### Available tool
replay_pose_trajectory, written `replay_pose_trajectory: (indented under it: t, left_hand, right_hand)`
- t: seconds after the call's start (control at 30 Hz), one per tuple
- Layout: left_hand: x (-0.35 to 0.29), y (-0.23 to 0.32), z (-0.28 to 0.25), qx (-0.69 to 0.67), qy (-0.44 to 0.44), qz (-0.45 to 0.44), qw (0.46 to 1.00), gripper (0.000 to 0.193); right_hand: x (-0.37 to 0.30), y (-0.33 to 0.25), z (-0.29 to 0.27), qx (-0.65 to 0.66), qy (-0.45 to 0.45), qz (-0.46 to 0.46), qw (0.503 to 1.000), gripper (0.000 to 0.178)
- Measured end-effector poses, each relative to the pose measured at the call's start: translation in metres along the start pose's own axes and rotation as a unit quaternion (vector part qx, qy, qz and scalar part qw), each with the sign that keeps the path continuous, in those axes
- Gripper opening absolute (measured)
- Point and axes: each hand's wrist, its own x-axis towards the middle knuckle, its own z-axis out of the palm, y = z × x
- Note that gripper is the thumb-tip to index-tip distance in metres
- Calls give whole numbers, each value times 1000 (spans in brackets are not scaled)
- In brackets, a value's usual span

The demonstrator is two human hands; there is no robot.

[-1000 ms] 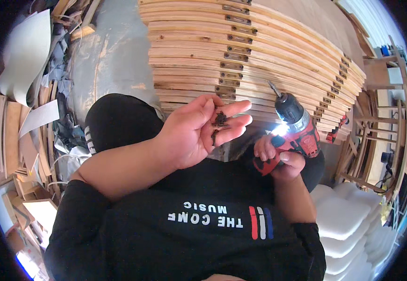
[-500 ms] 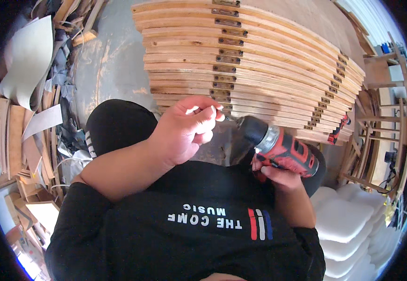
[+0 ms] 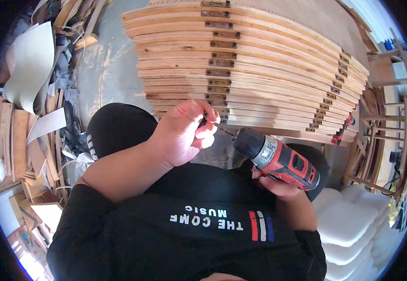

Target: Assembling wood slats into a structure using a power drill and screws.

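Observation:
My left hand [image 3: 184, 131] is raised in front of the wooden stack, thumb and fingers pinched together. Between the fingertips is a small dark piece that looks like a screw [image 3: 204, 120], partly hidden by the fingers. My right hand [image 3: 280, 187] is wrapped round the grip of a red and black cordless drill [image 3: 290, 164]. The drill points left, and its thin bit [image 3: 224, 129] reaches the left fingertips. Just beyond is a stack of curved plywood strips [image 3: 175, 56]. Dark metal brackets [image 3: 220, 72] sit on their edges in two rows.
Another red and black power tool [image 3: 343, 130] lies at the stack's right end. Wood offcuts [image 3: 21, 136] and a curled pale sheet [image 3: 30, 70] crowd the left side. White foam pads [image 3: 346, 220] are piled at the near right; wooden frames [image 3: 386, 126] stand beyond them.
The drill has dropped slightly nearer to me. My left fingers have shifted a little left and turned, so the dark piece between them shows more. The view has shifted slightly.

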Motion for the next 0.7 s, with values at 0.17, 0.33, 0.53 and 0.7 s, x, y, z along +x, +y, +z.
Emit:
replay_pose_trajectory:
  t: [0.17,0.33,0.53,0.7]
  left_hand:
    - [0,-1,-1,14,-22,1,1000,25]
    - [1,-2,0,15,-25,20,999,23]
    - [0,3,8,162,40,44,985,24]
    - [4,7,15,408,78,144,898,20]
  right_hand:
    - [-1,-6,0,-32,-3,21,999,34]
    - [1,-13,-4,-68,-27,8,997,34]
    - [-2,-7,-4,-23,-11,17,1000,34]
    - [7,-21,-4,-53,4,40,998,29]
